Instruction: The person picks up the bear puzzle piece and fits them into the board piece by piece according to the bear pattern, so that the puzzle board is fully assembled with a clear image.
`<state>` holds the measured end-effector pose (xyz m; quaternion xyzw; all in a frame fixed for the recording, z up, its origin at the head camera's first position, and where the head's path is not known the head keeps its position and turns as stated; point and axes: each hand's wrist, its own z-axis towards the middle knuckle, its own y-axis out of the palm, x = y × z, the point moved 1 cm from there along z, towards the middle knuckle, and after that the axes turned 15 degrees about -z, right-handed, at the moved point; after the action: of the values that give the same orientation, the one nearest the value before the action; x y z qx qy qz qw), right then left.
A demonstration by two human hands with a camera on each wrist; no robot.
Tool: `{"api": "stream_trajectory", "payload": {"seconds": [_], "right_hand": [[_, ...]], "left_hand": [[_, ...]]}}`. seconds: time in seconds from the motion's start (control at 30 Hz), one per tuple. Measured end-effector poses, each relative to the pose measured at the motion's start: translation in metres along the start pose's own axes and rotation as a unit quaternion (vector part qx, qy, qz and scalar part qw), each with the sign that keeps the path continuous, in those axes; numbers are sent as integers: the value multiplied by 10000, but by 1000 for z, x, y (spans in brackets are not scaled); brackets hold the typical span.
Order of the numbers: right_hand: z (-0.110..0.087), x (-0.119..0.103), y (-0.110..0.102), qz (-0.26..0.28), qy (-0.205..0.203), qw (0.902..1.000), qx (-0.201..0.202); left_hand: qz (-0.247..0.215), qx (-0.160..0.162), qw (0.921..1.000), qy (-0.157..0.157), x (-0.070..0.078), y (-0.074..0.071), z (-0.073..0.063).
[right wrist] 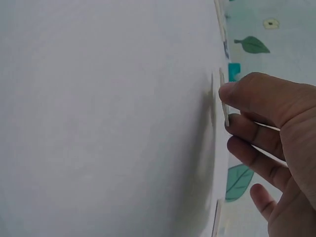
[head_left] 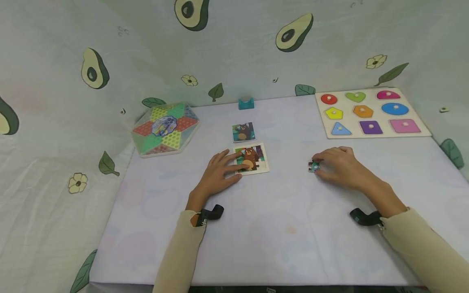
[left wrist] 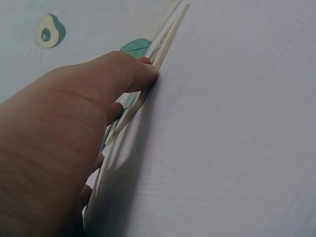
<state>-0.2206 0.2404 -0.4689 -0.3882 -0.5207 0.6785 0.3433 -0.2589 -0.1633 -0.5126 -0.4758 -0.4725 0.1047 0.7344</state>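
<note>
A bear jigsaw puzzle (head_left: 261, 167) in a pale frame lies mid-table, with a gap in its picture at the lower right. My left hand (head_left: 222, 171) rests on its left part, fingers spread over the picture. In the left wrist view the thumb (left wrist: 140, 76) touches the frame's edge (left wrist: 129, 121). Well to the right, my right hand (head_left: 338, 166) pinches a small jigsaw piece (head_left: 312, 166) between thumb and fingers. The right wrist view shows that piece (right wrist: 223, 98) edge-on, slightly above the white cloth. Just behind the puzzle lies a square bear picture (head_left: 243, 132).
A hexagonal box (head_left: 165, 129) of patterned triangles stands at the back left. A small teal object (head_left: 246, 104) sits at the back edge. At the back right lies a shape board (head_left: 373, 114) with knobbed coloured pieces. Behind the table hangs an avocado-print cloth (head_left: 242, 49).
</note>
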Motion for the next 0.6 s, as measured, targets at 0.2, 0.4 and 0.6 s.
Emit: {"api": "stream_trajectory", "payload": {"seconds": [0.2,0.4,0.6], "right_hand": [[14,-12,-1,441,-371,9975,405],[31,-33,3,686,-691,9941,471],[46,-52,7,619,-840,9941,302]], "left_hand": [[-42,-6,10000,-14,2,-1,0],[-136,13,9999,35,1,-1,0],[-59,-17,10000,1,1,-1,0]]}}
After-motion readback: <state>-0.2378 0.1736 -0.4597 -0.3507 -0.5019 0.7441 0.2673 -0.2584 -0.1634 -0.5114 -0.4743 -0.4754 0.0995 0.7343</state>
